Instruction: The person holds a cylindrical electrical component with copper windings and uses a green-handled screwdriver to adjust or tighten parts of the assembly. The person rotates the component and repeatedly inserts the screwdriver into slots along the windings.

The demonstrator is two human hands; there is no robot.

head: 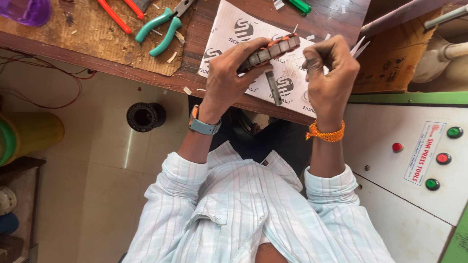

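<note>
Pale striped shirt sleeves (229, 195) fill the bottom of the view, rolled back at both forearms. From them the two arms reach up over the edge of a wooden surface (204, 34).

Left hand (229, 73) is closed around a ring-shaped metal stator core (273, 50) with orange-edged windings, fingers curled over its grey laminated side and holding it tilted above a white printed sheet (229, 29) that lies on the surface. A blue-grey wristwatch (204, 125) sits on that wrist.

Right hand (330, 73) is closed in a loose fist just beside the core, pinching thin white strips (358, 47) whose pointed ends stick out past the knuckles to the right. An orange thread band (325, 134) circles that wrist.

Below the core, a small grey metal bar (274, 87) lies on the sheet.

Further up the surface lie teal-handled pliers (163, 27) and red-handled pliers (117, 14), well apart from the hands. To the right stands a white control panel (390, 131) with red and green push buttons (442, 158). On the tiled floor to the left rests a black ring-shaped part (144, 117).
</note>
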